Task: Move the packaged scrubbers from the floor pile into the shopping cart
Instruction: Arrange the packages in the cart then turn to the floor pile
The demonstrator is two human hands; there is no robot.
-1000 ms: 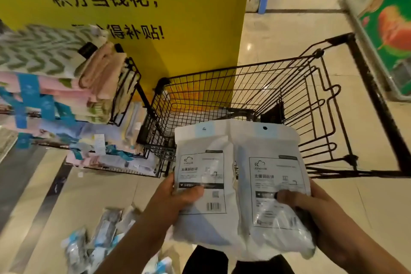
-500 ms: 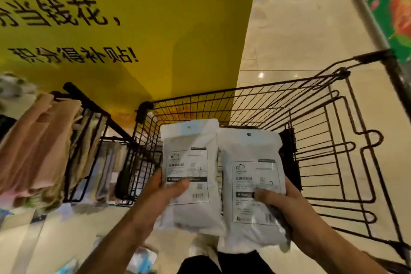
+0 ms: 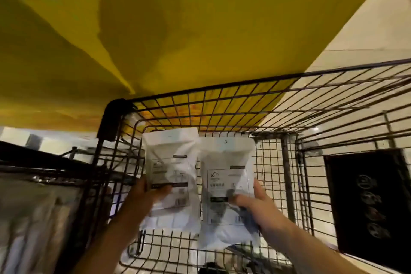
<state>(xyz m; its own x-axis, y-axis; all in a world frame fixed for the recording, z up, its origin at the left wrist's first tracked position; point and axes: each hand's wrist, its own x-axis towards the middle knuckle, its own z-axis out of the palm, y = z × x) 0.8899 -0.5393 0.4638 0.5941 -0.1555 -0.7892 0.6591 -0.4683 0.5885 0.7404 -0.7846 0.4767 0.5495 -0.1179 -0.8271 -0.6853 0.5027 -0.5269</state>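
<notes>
Head view looks steeply down into a black wire cart (image 3: 222, 104) whose far wall stands against a yellow sign (image 3: 178, 29). Both hands are inside the cart's rim, each gripping one white packet. The left hand (image 3: 144, 198) holds the left packet (image 3: 171, 162) by its left edge near the middle, thumb lying flat across the printed label on the front, the other fingers hidden behind the packet. The right hand (image 3: 255, 204) holds the right packet (image 3: 226, 176) by its right edge, thumb pressed onto the front over a dark bar on the label, the rest of the fingers wrapped behind and out of sight. So each hand is clamped on its packet, thumb in front and fingers behind.

The two packets stand upright side by side, edges touching or just overlapping; which one I cannot tell. The left one sits a little higher than the right. Both hang above the cart's wire floor, with pale floor tiles (image 3: 355, 29) showing through the mesh beneath. Small print and a cloud-like logo show on each label, too blurred to read.

At the right, a black panel (image 3: 367, 196) with faint round marks is seen at the cart's side. At the left, outside the cart, a dark rack (image 3: 33, 158) and blurred pale goods below it show
</notes>
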